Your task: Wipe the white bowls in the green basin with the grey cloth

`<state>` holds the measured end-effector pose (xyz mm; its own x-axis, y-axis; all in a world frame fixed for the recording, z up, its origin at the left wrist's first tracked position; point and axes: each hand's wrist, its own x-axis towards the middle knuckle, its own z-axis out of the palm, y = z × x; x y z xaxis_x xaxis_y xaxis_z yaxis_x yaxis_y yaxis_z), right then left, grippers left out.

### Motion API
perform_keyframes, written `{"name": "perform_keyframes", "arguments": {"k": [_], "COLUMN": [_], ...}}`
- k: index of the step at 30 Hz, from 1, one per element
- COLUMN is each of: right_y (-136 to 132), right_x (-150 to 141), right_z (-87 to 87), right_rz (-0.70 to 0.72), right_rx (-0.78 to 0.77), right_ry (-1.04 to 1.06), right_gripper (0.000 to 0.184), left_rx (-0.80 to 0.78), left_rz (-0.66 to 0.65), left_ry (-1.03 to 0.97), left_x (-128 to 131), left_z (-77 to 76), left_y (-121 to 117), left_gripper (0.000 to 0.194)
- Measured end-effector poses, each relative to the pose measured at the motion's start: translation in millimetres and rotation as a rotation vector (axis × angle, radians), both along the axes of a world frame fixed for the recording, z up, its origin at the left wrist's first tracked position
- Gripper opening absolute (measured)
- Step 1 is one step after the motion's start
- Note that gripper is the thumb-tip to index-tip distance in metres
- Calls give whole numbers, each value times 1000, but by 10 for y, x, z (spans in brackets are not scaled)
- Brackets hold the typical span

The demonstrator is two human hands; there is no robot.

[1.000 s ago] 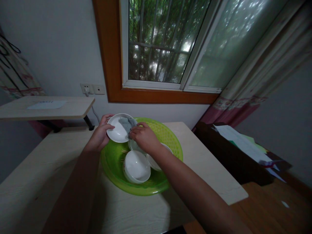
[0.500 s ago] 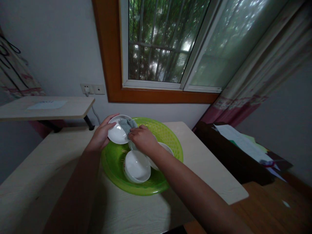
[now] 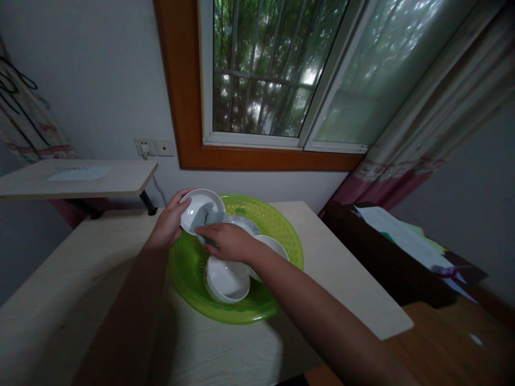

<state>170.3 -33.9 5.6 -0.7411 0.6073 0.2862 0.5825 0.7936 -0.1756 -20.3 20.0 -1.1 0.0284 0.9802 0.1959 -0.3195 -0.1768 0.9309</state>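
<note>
My left hand [image 3: 171,222] grips a white dish [image 3: 201,201] by its left rim, tilted above the far left side of a green plastic basin [image 3: 287,225]. A grey cloth [image 3: 209,215] is bunched in my right hand [image 3: 227,241] and lies against the dish's lower right part. Below that hand a white bowl [image 3: 227,281] sits in the basin. Another white bowl [image 3: 274,245] is partly covered by my right forearm. Behind my right hand shows a further white dish [image 3: 245,222], mostly hidden.
The basin stands on a pale wooden table [image 3: 330,268] against the wall under a window [image 3: 277,69]. A raised shelf [image 3: 120,182] with a paper sheet is at the left. Beyond the table's right edge, papers [image 3: 402,241] lie on a dark piece of furniture.
My right hand and the cloth have moved left and nearer to me, down to the dish's lower rim. More of the dish behind it shows. My left hand keeps its hold.
</note>
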Motion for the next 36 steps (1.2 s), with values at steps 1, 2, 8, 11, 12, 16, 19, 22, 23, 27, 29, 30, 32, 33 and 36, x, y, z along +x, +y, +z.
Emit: {"name": "perform_keyframes", "arguments": {"k": [1,2,8,11,12,16,19,22,23,27,29,30,32,33,36], "right_y": [13,25,72,122,150,308,410,452,455,438,422,415,402,398,401], "right_x": [17,39,225,322,356,524,665,753,762,714,673,654,628,621,615], "right_z": [13,30,153,185,186,163,144,137,136,132,131,130,126,122,103], "right_rz": [-26,-52,-77,-174,-237,-618,-783,-869,-889,-933,-925,-918,-913,-914,-914], "right_rx": [15,32,19,-57,-69,12,38,60,55,-4,-25,-30,-29,-27,-44], "right_ry": [-18,-35,12,200,306,761,911,966,960,825,734,697,633,602,533], "right_gripper": [42,38,34,32,30,32,36,38,38,32,29,28,27,26,23], "left_rx": [-6,-11,-40,-52,-49,-28,-26,-9,-1,15,11,9,9,12,27], "left_rz": [2,3,33,46,45,52,59,42,36,17,0,-6,-24,-36,-80], "left_ry": [-5,-12,-44,-42,-43,-47,-40,-26,-17,32,53,63,89,104,151], "left_x": [0,1,7,-10,-17,-29,-21,-13,-13,-17,-16,-15,-11,-10,-9], "left_z": [3,8,23,12,9,14,29,30,26,-5,-16,-18,-15,-10,8], "left_y": [0,-1,0,15,16,-9,-36,-44,-42,-24,-23,-26,-38,-46,-70], "left_gripper": [45,45,47,50,51,50,49,48,48,50,50,50,50,50,50]}}
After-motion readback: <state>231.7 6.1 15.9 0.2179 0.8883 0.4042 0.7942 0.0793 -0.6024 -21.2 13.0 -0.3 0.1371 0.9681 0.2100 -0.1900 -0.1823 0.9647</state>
